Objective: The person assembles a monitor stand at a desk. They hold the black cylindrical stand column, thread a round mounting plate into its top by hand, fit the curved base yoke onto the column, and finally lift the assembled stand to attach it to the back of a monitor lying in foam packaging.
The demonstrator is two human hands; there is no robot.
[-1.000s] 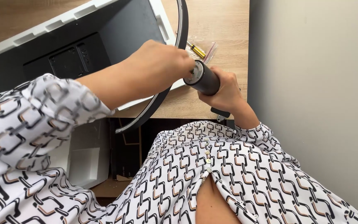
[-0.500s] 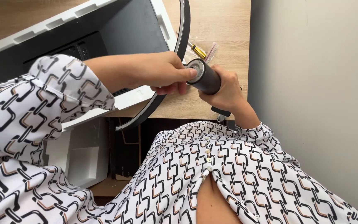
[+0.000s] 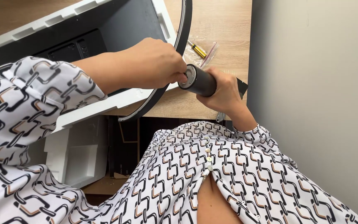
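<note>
Cylinder, dark, gripped by right hand.
Left hand fingers pinched at its metal end face; keep cylinder steady and axis aligned while turning, clear of black ring.

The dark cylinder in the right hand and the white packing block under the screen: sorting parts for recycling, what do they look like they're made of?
The dark grey cylinder, gripped by the right hand, looks like matte metal or painted plastic: smooth, even sheen, pale metallic end cap. I can't tell which. The white packing block looks like moulded foam: chalky, thick-walled, with rounded recesses.
</note>
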